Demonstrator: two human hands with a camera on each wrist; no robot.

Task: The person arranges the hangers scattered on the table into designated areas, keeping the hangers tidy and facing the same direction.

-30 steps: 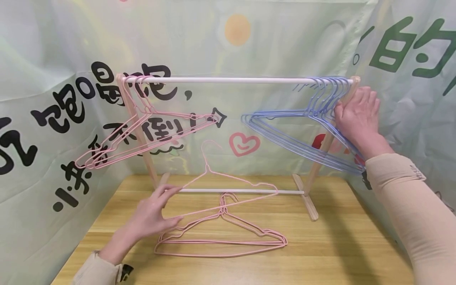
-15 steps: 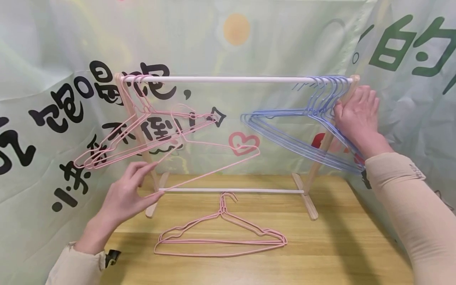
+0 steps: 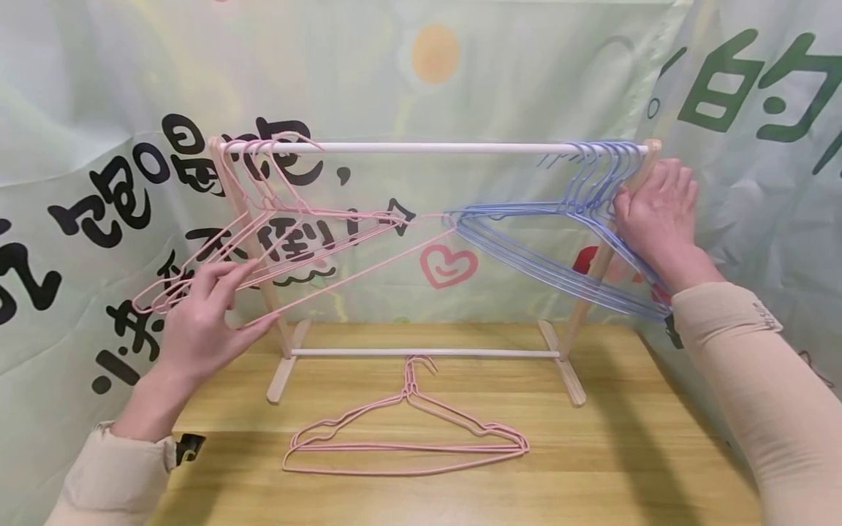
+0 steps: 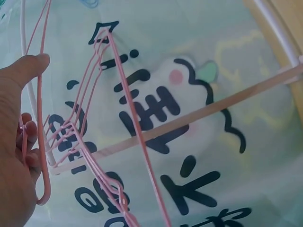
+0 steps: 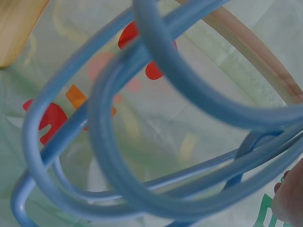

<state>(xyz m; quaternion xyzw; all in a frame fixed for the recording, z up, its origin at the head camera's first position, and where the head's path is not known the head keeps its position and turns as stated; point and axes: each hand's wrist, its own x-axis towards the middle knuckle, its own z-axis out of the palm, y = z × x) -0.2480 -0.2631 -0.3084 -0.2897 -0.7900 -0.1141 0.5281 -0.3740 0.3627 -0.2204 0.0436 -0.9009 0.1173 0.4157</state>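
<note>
My left hand [image 3: 200,318] pinches one end of a thin pink clothes hanger [image 4: 40,118], with thumb and fingers on its wire. This hanger is tilted, and its hook overlaps the white top rail [image 3: 434,147] of a small clothes rack in the head view. To its left, several pink hangers [image 3: 266,211] hang from the rail. My right hand [image 3: 658,212] grips the upper part of the rack's right wooden post [image 3: 584,303], beside a bunch of blue hangers [image 3: 513,210] on the rail. The right wrist view shows mostly blue hanger wires [image 5: 104,127] up close.
More pink hangers [image 3: 408,446] lie stacked on the wooden table [image 3: 460,500] in front of the rack. A white lower bar [image 3: 427,353] joins the rack's feet. Printed fabric [image 3: 368,80] surrounds the table at the back and sides.
My left hand has carried the pink hanger up and to the left, from above the table to the top rail. My right hand stays on the post.
</note>
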